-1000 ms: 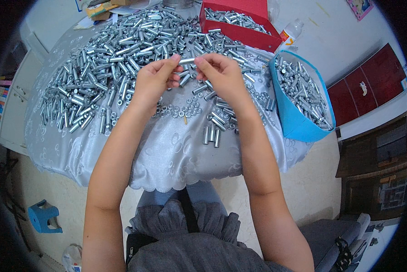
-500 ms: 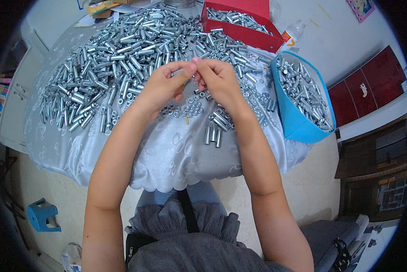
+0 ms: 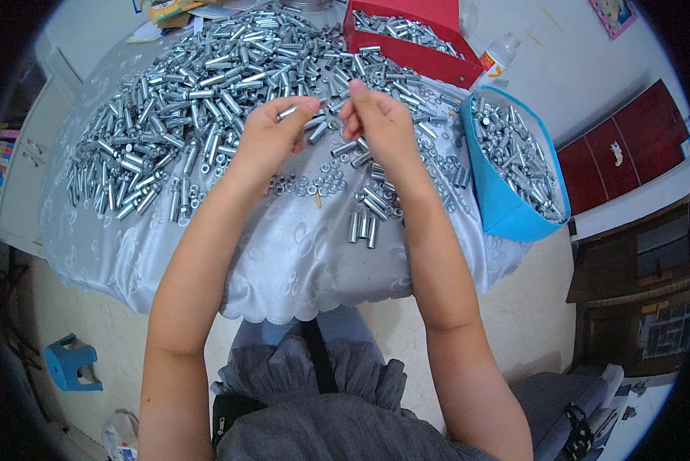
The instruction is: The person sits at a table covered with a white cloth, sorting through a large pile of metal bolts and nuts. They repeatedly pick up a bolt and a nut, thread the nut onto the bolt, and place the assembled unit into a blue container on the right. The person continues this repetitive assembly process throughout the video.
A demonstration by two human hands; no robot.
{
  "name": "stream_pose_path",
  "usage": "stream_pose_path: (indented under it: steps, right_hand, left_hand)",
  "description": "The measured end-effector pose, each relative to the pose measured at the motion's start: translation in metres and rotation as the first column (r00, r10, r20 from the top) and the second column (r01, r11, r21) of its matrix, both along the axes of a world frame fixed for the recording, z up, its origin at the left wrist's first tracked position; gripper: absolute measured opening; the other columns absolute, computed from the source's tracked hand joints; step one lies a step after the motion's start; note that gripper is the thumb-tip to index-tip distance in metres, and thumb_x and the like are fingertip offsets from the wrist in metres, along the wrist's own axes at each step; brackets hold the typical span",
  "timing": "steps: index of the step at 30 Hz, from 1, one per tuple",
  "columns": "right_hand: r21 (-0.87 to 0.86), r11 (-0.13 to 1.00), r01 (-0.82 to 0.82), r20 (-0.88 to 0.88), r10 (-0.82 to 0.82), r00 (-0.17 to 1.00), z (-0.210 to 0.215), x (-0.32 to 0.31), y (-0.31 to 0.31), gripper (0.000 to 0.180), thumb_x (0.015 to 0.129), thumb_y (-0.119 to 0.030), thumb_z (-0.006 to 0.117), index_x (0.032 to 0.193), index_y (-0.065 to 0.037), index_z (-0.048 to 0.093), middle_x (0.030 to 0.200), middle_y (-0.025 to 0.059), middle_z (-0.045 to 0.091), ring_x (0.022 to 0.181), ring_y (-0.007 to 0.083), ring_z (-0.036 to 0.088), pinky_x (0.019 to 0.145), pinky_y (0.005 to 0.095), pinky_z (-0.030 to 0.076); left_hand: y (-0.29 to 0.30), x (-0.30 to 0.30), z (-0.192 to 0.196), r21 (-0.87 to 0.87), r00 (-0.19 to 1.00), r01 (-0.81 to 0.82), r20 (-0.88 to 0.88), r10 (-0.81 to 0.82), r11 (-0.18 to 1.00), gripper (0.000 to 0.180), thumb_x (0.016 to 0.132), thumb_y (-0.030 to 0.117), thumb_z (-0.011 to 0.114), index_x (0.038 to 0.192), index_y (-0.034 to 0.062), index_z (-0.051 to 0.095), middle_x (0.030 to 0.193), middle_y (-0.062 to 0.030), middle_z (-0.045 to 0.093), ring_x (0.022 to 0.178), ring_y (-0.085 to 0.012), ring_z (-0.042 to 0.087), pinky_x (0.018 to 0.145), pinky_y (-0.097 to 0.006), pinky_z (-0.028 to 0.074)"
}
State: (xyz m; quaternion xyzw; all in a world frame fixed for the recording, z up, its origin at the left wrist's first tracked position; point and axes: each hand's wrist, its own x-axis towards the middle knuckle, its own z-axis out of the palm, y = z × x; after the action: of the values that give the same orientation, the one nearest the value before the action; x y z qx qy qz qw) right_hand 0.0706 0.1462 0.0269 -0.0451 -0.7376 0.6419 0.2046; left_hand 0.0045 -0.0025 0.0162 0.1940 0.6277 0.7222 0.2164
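Observation:
My left hand (image 3: 270, 137) is closed in a pinch around a shiny expansion bolt (image 3: 286, 113), whose thin end points towards my right hand. Beside it, a short distance apart, my right hand (image 3: 383, 127) has its thumb and fingertips drawn together; whatever they hold is too small to tell. Both hands hover over the table's near middle. Behind and to the left spreads a large heap of metal sleeves and bolts (image 3: 207, 92). Small nuts (image 3: 314, 187) lie below the hands. Several sleeves (image 3: 363, 224) stand in a cluster beside my right wrist.
A blue bin (image 3: 514, 215) full of bolts stands at the right table edge. Behind it are a red box (image 3: 422, 55) with more metal parts and a plastic bottle (image 3: 501, 52). A patterned white cloth (image 3: 268, 261) covers the table. A blue stool (image 3: 72, 363) stands on the floor at left.
My hands, which met at the fingertips, have moved apart, the left one slightly left and the right one slightly right. The bolt stays in my left hand.

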Motion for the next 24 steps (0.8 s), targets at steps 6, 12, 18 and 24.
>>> stream_pose_path:
  steps: [6,12,18,24]
  right_hand:
    - [-0.095,0.985,0.144,-0.059,-0.150,0.987,0.002,-0.001,0.021,0.032,0.091,-0.031,0.053,0.073,-0.005,0.059,0.058,-0.0009,0.052,0.051,0.0082,0.051,0.049,0.0202,0.038]
    - [-0.098,0.979,0.181,-0.054,-0.187,0.981,-0.001,-0.004,0.022,0.035,0.090,-0.031,0.054,0.070,-0.003,0.059,0.056,-0.0004,0.052,0.049,0.0067,0.049,0.046,0.0190,0.035]
    - [0.402,0.877,0.264,-0.074,-0.256,0.964,-0.011,-0.003,0.015,0.024,0.084,-0.026,0.061,0.079,-0.003,0.065,0.061,0.0055,0.056,0.058,0.0165,0.055,0.055,0.0289,0.044]
    - [0.806,0.555,0.206,-0.090,-0.230,0.969,-0.021,-0.003,0.018,0.018,0.076,-0.022,0.064,0.087,-0.009,0.070,0.082,0.0120,0.060,0.082,0.0300,0.054,0.075,0.0382,0.046]
  left_hand:
    - [-0.004,-0.001,0.007,0.020,0.989,-0.097,0.112,0.094,0.995,0.021,0.088,0.025,0.057,0.093,0.0054,0.063,0.056,0.0094,0.031,0.049,-0.0022,0.028,0.047,-0.020,0.028]
    - [-0.007,-0.011,0.003,0.154,0.965,-0.092,0.257,0.050,0.984,0.021,0.086,0.024,0.057,0.092,0.0049,0.059,0.058,0.0087,0.030,0.047,-0.0029,0.026,0.044,-0.020,0.023]
    - [-0.012,-0.010,0.012,0.173,0.964,-0.134,0.251,0.088,0.976,0.021,0.085,0.024,0.057,0.092,0.0050,0.058,0.062,0.0073,0.034,0.050,-0.0034,0.029,0.045,-0.020,0.024]
    - [-0.008,-0.009,0.010,0.161,0.972,-0.218,0.119,0.200,0.963,0.023,0.085,0.027,0.060,0.096,0.0072,0.061,0.077,0.0050,0.049,0.059,-0.0039,0.044,0.052,-0.020,0.036]
